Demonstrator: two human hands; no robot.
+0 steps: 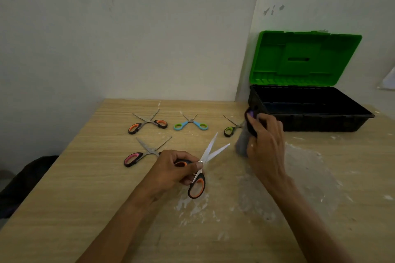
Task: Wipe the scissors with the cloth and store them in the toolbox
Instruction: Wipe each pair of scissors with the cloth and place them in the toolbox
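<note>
The left hand (pixel 171 168) is gripping the held scissors (pixel 208 153) over the near middle of the table (pixel 85 177). Its fingers are curling round the upper handle, and the blades are standing parted and pointing away to the right. Just beyond, the right hand (pixel 267 141) is clutching the grey cloth (pixel 241 145) along with a dark, purple-tipped object (pixel 250 114), too blurred to identify, beside the toolbox's near corner. The wiping of this pair appears to be about to begin, so the next move calls for bringing cloth and blades together and stroking along the flats, clear of the edges. Farther back, 4 pairs are lying open: pink-handled (pixel 136 158), orange-handled (pixel 147 123), blue-handled (pixel 190 124) and green-handled (pixel 230 130). The toolbox (pixel 320 123) is waiting at the far right with its green lid (pixel 303 60) raised.
</note>
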